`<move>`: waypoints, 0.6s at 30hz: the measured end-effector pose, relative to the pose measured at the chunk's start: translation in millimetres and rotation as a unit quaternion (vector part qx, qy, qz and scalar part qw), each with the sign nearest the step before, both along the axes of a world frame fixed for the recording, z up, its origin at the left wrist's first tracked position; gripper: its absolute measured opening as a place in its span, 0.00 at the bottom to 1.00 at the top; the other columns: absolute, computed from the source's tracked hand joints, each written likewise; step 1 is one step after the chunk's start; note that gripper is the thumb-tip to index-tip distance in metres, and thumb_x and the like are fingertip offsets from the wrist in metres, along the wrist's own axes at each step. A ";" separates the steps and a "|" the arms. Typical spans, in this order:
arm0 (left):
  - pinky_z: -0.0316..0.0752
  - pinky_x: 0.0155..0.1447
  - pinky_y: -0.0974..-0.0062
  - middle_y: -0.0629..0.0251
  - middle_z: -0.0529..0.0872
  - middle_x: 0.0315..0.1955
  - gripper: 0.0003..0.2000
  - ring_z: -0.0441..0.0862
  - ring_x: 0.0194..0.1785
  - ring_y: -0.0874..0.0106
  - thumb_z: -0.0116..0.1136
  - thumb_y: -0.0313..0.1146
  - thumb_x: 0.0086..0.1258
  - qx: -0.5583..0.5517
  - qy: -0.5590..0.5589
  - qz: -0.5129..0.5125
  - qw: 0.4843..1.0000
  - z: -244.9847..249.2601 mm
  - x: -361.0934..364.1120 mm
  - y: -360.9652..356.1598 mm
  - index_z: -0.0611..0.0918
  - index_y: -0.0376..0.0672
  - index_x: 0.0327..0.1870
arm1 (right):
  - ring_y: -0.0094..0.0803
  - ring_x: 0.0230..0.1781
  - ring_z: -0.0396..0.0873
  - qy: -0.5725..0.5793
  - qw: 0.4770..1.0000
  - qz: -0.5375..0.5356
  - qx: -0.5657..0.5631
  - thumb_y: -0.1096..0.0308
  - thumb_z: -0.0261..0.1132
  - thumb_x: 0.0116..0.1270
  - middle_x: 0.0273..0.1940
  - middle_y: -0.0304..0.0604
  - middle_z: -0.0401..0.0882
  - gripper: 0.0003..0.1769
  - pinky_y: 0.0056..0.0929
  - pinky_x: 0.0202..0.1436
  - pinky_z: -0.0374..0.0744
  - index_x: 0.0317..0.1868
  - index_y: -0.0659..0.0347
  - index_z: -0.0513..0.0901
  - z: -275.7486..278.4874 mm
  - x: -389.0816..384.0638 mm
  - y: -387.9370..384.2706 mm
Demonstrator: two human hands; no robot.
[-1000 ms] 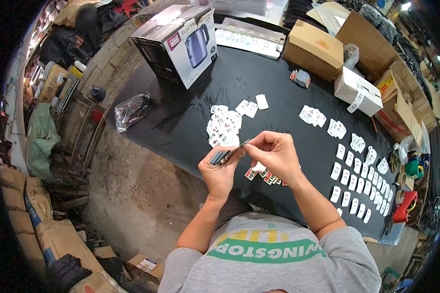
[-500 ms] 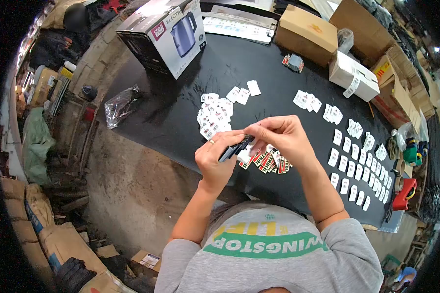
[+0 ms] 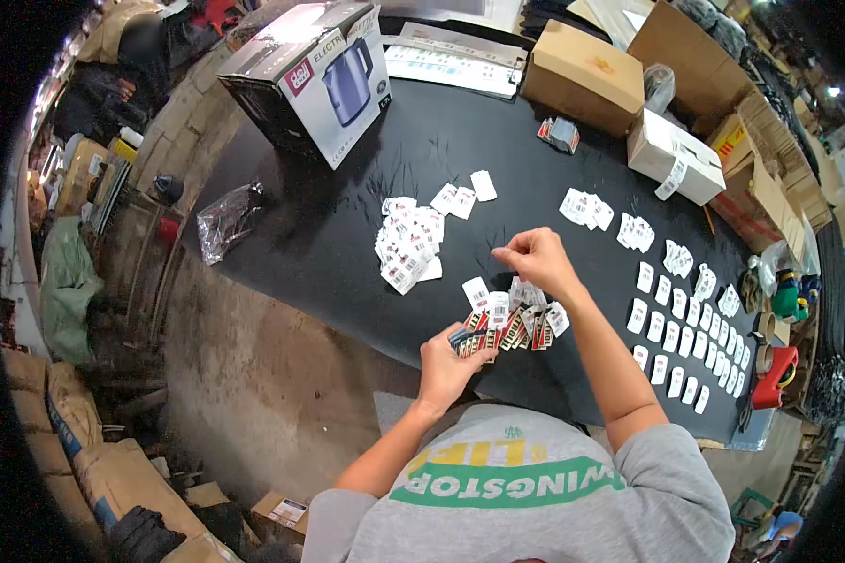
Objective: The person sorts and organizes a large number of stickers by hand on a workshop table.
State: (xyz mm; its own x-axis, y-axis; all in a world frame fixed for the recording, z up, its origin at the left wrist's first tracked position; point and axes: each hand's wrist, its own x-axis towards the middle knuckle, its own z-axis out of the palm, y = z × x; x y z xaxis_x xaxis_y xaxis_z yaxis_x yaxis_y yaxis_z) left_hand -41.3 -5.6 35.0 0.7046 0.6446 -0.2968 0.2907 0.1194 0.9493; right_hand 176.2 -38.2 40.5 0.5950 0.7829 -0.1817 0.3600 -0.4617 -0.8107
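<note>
Where tags (image 3: 408, 246) lie, black table (image 3: 300, 211) (cluttered floor (image 3: 253, 375))

The left hand (image 3: 449, 372) hides part of the dark cards (image 3: 459, 339) it holds.

You have a kettle box (image 3: 302, 86) at eleven o'clock on the worktop (image 3: 324, 235), printed papers (image 3: 453, 66) at twelve, a brown carton (image 3: 582, 83) at one, a white box (image 3: 662, 155) at two, and crumpled clear plastic (image 3: 227, 223) near ten.
</note>
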 end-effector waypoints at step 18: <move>0.82 0.54 0.67 0.44 0.80 0.50 0.17 0.83 0.51 0.61 0.58 0.26 0.68 -0.409 -0.188 0.167 0.877 4.9 -15.5 33.4 0.72 0.29 0.54 | 0.52 0.44 0.80 -0.352 0.930 0.064 0.082 0.73 0.68 0.48 0.38 0.58 0.81 0.09 0.43 0.47 0.80 0.31 0.68 0.84 -31.5 75.2 200.5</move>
